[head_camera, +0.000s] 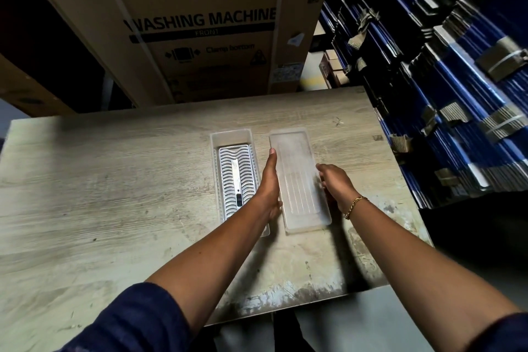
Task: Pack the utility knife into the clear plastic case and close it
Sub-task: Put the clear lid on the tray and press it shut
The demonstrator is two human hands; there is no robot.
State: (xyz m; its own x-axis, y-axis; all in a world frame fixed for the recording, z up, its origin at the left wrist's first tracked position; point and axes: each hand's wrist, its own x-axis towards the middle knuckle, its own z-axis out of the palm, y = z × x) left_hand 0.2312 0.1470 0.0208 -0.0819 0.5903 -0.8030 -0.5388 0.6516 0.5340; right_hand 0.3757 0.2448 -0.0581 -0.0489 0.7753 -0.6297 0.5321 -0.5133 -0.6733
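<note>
The silver ribbed utility knife lies inside the clear plastic case base on the wooden table. The case's clear lid lies flat on the table just right of the base, separate from it. My left hand rests edge-on between base and lid, fingers straight against the lid's left edge. My right hand, with a gold bracelet at the wrist, touches the lid's right edge with bent fingers. Whether the lid is lifted off the table is not clear.
A large LG washing machine carton stands behind the table. Stacks of blue and black bundled material crowd the right side, close to the table's right edge. The table's near right corner is worn and chipped.
</note>
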